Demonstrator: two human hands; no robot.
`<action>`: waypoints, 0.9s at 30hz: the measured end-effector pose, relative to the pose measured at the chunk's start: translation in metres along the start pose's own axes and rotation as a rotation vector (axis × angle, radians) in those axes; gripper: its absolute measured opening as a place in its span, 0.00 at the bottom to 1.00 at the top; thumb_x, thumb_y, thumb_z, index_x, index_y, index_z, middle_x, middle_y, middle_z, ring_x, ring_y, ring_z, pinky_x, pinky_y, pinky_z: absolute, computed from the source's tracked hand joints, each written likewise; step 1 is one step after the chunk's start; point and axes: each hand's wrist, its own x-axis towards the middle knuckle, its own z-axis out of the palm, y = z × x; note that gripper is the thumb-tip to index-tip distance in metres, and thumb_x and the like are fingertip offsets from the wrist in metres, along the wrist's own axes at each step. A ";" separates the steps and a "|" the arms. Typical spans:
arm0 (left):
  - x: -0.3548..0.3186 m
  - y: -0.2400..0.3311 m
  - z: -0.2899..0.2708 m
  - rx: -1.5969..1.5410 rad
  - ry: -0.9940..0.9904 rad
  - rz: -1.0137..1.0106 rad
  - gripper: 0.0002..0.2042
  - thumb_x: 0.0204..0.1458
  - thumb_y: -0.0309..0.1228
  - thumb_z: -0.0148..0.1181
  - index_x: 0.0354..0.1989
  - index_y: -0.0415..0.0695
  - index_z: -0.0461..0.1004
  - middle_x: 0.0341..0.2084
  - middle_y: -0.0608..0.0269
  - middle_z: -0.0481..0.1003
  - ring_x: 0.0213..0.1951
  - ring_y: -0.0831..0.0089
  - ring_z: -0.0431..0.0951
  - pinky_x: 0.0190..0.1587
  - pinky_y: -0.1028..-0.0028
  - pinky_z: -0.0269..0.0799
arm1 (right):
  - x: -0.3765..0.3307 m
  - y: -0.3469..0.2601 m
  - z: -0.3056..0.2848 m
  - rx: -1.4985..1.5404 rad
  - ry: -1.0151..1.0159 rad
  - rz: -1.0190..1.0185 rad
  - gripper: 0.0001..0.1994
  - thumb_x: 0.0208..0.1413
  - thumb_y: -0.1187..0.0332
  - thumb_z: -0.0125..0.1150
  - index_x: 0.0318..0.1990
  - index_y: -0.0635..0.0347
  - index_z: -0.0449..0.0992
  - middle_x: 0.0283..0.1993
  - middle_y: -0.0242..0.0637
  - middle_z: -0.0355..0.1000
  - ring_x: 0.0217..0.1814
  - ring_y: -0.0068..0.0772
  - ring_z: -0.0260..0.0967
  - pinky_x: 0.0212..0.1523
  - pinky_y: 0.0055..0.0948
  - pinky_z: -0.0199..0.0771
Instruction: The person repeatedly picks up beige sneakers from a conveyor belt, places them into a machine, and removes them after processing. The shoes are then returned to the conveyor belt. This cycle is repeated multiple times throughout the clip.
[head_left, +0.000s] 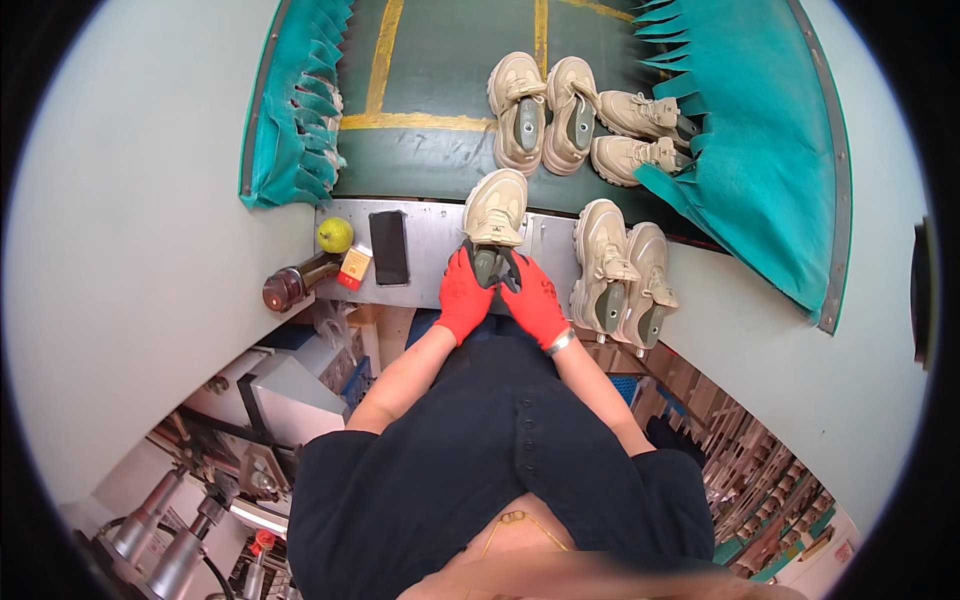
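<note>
A beige sneaker (496, 205) points away from me over the metal ledge, a dark green shoe last (485, 266) showing in its opening. My left hand (466, 297), in a red glove with dark fingertips, is closed on the left side of its heel end. On the other side of the heel, my right hand (534, 298), gloved the same way, grips it too. The fingers under the shoe are hidden. Just right of my hands, a pair of like sneakers (603, 258) with lasts inside rests on the ledge.
Beyond the ledge (430, 215), a green conveyor belt (430, 160) carries two more pairs of sneakers (518, 110). Teal strip curtains (760, 150) hang at both sides. A phone (389, 247), a yellow-green fruit (335, 235), a small box (354, 267) and a brown bottle (290, 287) lie to the left.
</note>
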 end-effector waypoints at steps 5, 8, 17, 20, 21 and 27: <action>-0.019 0.004 0.005 0.005 0.062 -0.010 0.44 0.49 0.39 0.74 0.74 0.40 0.58 0.66 0.43 0.68 0.66 0.46 0.69 0.67 0.55 0.67 | -0.023 0.032 -0.011 0.092 0.069 -0.057 0.31 0.60 0.68 0.63 0.71 0.60 0.65 0.64 0.53 0.69 0.66 0.56 0.68 0.66 0.44 0.70; -0.051 0.017 0.000 -0.094 0.099 -0.085 0.43 0.49 0.39 0.73 0.74 0.41 0.59 0.65 0.45 0.71 0.65 0.48 0.72 0.65 0.56 0.70 | -0.027 0.059 -0.008 0.299 0.087 0.006 0.35 0.62 0.73 0.62 0.76 0.57 0.59 0.70 0.44 0.65 0.66 0.37 0.68 0.62 0.37 0.75; -0.116 0.013 0.045 -0.373 0.178 -0.083 0.55 0.46 0.42 0.76 0.78 0.36 0.47 0.68 0.45 0.68 0.65 0.50 0.73 0.66 0.58 0.69 | -0.069 0.106 0.019 0.397 0.020 -0.029 0.42 0.55 0.72 0.68 0.77 0.64 0.55 0.76 0.54 0.59 0.78 0.53 0.57 0.76 0.43 0.60; -0.095 -0.012 0.035 -0.478 0.047 -0.114 0.56 0.43 0.43 0.78 0.79 0.41 0.50 0.66 0.46 0.69 0.65 0.51 0.72 0.66 0.57 0.69 | -0.084 0.058 -0.003 0.096 0.109 -0.221 0.40 0.52 0.70 0.70 0.74 0.62 0.61 0.73 0.56 0.60 0.78 0.60 0.53 0.78 0.47 0.55; -0.087 -0.019 0.036 -0.410 -0.006 -0.114 0.56 0.42 0.44 0.78 0.79 0.42 0.51 0.66 0.46 0.70 0.65 0.51 0.72 0.66 0.57 0.69 | -0.082 0.057 -0.004 0.058 0.078 -0.256 0.39 0.53 0.69 0.70 0.73 0.61 0.62 0.73 0.56 0.60 0.78 0.60 0.53 0.78 0.47 0.55; -0.063 -0.007 0.031 -0.266 -0.007 0.004 0.35 0.42 0.44 0.76 0.61 0.45 0.75 0.52 0.50 0.74 0.58 0.46 0.72 0.62 0.53 0.69 | -0.035 0.060 -0.005 0.152 0.022 -0.143 0.22 0.55 0.67 0.68 0.59 0.60 0.77 0.61 0.48 0.73 0.66 0.53 0.69 0.66 0.42 0.69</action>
